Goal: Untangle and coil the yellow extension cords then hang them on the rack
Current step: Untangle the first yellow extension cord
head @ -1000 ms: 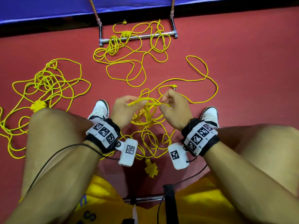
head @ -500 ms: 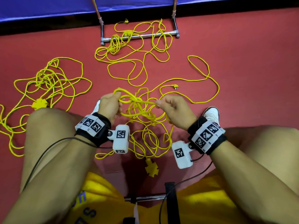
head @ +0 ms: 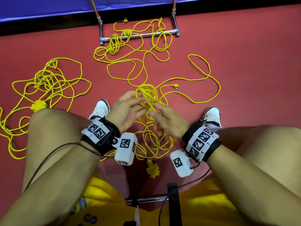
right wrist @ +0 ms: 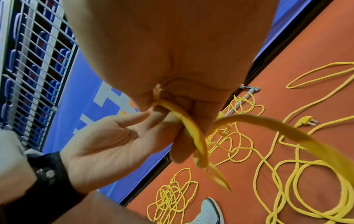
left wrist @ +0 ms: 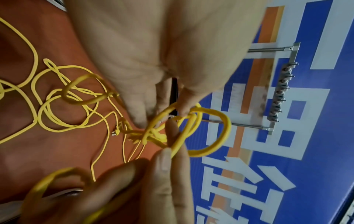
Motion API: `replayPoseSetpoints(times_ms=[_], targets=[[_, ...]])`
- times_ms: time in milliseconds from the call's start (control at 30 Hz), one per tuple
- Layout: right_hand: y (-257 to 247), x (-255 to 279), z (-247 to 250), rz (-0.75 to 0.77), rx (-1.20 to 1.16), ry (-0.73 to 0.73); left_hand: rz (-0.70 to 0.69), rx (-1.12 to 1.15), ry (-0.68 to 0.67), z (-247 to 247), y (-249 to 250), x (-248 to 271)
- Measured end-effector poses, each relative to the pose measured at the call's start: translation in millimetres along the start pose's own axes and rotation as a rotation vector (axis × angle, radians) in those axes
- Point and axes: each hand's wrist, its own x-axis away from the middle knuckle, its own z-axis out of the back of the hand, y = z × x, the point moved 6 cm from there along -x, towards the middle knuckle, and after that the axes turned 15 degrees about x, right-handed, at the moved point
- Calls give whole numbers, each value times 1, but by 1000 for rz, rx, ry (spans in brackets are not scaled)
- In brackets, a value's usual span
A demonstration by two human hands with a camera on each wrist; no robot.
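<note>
A knotted bunch of yellow extension cord (head: pixel 146 95) is lifted between my knees, its lower loops trailing to the red floor. My right hand (head: pixel 162 117) pinches a strand of it (right wrist: pixel 193 125) between thumb and curled fingers. My left hand (head: pixel 128 108) lies with its palm (right wrist: pixel 107 144) turned to the right hand and fingers straight, tips touching the loops at the knot (left wrist: pixel 153 134). The cord's socket block (head: pixel 153 168) lies between my feet and its plug (head: pixel 176 86) just beyond the knot. The rack (left wrist: pixel 281 91) with its row of hooks stands ahead.
A second tangled cord (head: pixel 48 82) with its socket block (head: pixel 39 106) lies left of my left knee. A third cord (head: pixel 130 46) is draped over the rack's base bar (head: pixel 140 35). A blue banner wall stands behind. White shoes (head: pixel 101 108) flank the work.
The hands, spread apart pulling the knot sideways, have come together. The left hand let go and straightened its fingers; the looped bunch now stands higher, held by the right hand.
</note>
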Motion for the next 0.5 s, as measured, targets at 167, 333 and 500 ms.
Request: replayPoseSetpoints(times_ms=[167, 333, 500], targets=[[-8, -2, -8, 125, 38, 27, -31, -208, 289, 17, -5, -2], [-11, 2, -8, 195, 219, 27, 2, -52, 186, 9, -3, -2], [-22, 5, -12, 314, 472, 12, 41, 132, 142, 1, -2, 4]])
